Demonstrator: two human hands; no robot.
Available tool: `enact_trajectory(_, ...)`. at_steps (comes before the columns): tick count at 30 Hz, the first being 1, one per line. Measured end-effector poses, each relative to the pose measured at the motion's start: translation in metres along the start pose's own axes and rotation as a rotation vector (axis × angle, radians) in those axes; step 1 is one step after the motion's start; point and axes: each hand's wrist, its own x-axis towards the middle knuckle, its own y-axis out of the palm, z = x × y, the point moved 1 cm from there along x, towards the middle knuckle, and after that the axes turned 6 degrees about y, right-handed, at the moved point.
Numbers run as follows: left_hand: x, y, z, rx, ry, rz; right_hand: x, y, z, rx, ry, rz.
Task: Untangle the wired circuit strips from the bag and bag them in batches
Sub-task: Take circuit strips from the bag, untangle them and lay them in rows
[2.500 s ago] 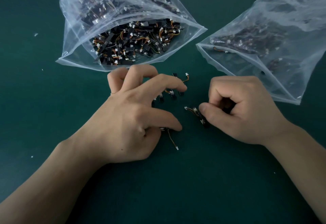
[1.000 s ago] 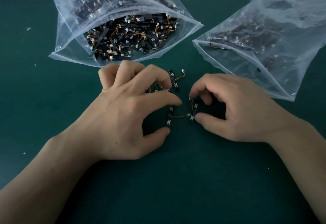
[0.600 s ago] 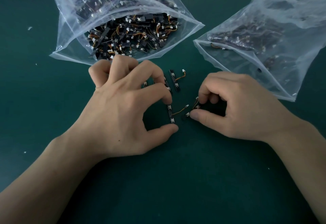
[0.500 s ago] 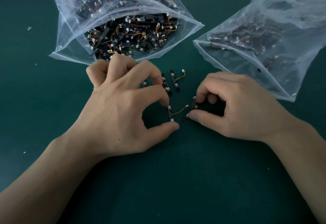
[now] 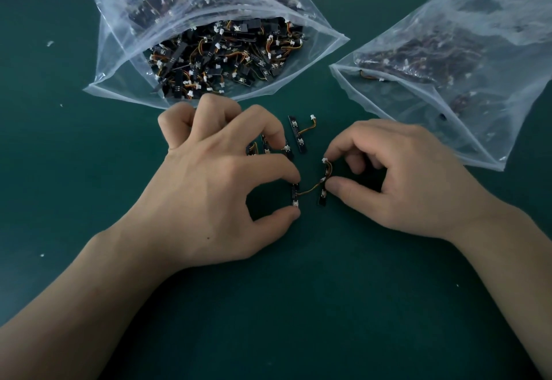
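Green desk carries early work: left hand pinches one strip, right hand pinches its tangled neighbour; few freed strips lie beside them, open bag packed, second bag part-filled

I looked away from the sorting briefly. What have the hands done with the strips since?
The left hand, earlier spread over the loose strips, has taken one circuit strip end to end between forefinger and thumb. The right hand has loosened from a fist and pinches a second strip by its wire. The lone strip behind them, the open bag and the right bag lie as before.
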Motion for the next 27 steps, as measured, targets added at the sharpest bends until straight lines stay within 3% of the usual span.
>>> enact_trajectory(18,-0.001,-0.001,0.001,-0.066,0.050,0.066,0.002,0.003,-0.001,0.013,0.011,-0.032)
enact_trajectory(23,-0.001,0.000,0.001,-0.027,0.029,0.049,-0.003,-0.006,-0.008,0.121,-0.011,0.104)
enact_trajectory(27,-0.002,0.000,0.001,-0.003,0.011,0.030,-0.003,-0.009,-0.008,0.036,-0.057,0.189)
